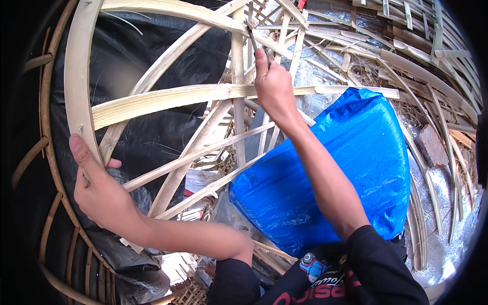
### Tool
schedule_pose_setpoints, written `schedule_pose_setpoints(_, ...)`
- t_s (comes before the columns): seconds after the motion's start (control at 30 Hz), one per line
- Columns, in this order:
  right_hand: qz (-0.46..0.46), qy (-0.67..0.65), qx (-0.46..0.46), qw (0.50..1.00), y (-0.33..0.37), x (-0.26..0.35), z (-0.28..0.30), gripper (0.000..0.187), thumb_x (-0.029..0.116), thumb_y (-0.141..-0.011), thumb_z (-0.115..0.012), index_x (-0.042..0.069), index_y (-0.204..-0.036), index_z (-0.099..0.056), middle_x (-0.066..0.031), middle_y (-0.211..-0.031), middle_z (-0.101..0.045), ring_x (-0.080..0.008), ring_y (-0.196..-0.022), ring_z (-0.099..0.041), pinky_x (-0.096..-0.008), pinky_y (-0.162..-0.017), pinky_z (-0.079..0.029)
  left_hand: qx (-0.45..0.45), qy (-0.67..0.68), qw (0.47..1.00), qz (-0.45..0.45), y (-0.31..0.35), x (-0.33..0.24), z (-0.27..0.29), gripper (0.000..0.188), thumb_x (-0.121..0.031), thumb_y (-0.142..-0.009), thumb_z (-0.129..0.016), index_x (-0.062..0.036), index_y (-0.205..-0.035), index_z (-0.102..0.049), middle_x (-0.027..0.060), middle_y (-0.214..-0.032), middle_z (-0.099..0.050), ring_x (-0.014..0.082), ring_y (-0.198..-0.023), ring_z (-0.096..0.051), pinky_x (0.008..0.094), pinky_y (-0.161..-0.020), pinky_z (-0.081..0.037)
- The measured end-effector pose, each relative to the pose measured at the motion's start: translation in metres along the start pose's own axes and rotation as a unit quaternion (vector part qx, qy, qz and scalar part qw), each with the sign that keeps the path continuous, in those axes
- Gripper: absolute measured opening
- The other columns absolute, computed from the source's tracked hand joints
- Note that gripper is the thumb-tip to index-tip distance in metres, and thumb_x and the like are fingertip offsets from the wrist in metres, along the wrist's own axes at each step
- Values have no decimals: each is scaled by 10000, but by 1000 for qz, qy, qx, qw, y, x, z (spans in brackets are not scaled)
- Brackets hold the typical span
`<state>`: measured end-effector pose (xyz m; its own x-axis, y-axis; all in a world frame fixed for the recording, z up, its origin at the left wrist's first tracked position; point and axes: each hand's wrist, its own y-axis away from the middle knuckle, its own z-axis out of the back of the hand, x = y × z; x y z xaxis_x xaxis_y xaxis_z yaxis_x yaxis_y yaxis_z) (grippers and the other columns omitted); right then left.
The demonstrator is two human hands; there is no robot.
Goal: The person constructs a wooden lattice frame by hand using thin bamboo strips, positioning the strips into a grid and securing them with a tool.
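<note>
Pale split-bamboo strips cross each other in an open lattice frame. My left hand [101,190] is wrapped round the lower end of a broad upright bamboo strip [80,66], thumb on its face, near a joint with other strips. Small nail heads show on that strip. My right hand [276,89] is closed round a slim dark tool [252,38], whose tip rests near a crossing of strips; its exact kind cannot be made out. Just below that hand runs a curved horizontal bamboo strip [173,101].
A blue plastic sheet [335,173] covers my lap. Black sheeting [152,137] hangs behind the lattice, with a curved cane frame [48,117] at the left. Loose bamboo strips [417,203] and a brick piece [431,145] lie to the right.
</note>
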<state>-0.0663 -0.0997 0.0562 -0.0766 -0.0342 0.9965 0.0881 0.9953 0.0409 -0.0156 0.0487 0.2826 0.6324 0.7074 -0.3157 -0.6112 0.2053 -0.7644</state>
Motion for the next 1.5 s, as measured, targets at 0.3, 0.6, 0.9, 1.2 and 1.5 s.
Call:
schedule_pose_setpoints(0.3, -1, 58, -12, 998, -1, 10, 1, 735, 538, -1013, -376, -118, -854, -666, -379, -817, -633, -563, -832, -619, -593, -805, -476, -11, -13, 1000, -18, 6, -4, 7, 889, -894, -766, -432, -66, -842, -746, 25, -632, -571, 199, -705, -551, 387, -804, -431)
schedule_pose_setpoints(0.6, 155, 273, 14, 949, -20, 3, 31, 694, 565, -1008, -403, -69, -801, -594, -280, -666, -627, -460, -638, -642, -505, -601, -526, 42, -48, 998, -6, -14, 9, -3, 861, -874, -804, -384, -112, -943, -761, 18, -668, -620, 218, -802, -617, 396, -872, -437)
schedule_pose_setpoints(0.9, 51, 75, 100, 991, -37, 7, 22, 804, 585, -1021, -335, -105, -708, -602, -298, -666, -594, -423, -685, -614, -502, -738, -475, 10, -58, 998, -10, 5, -23, 13, 853, -877, -789, -408, -114, -926, -765, 7, -668, -616, 226, -795, -620, 403, -843, -441)
schedule_pose_setpoints(1.2, 21, 41, 26, 999, -15, 2, 14, 722, 514, -1021, -388, -140, -842, -637, -403, -805, -610, -567, -859, -606, -583, -803, -468, -7, 4, 1000, -2, 6, -4, 1, 889, -906, -750, -435, -59, -770, -705, 29, -676, -566, 205, -718, -547, 385, -783, -433)
schedule_pose_setpoints(1.5, -57, -79, 38, 995, -25, 13, -7, 788, 541, -1024, -330, -146, -804, -650, -394, -802, -621, -547, -874, -616, -545, -865, -458, -10, -15, 1000, -11, 8, -9, 8, 866, -883, -764, -461, -57, -786, -719, 24, -656, -547, 192, -681, -511, 356, -729, -411)
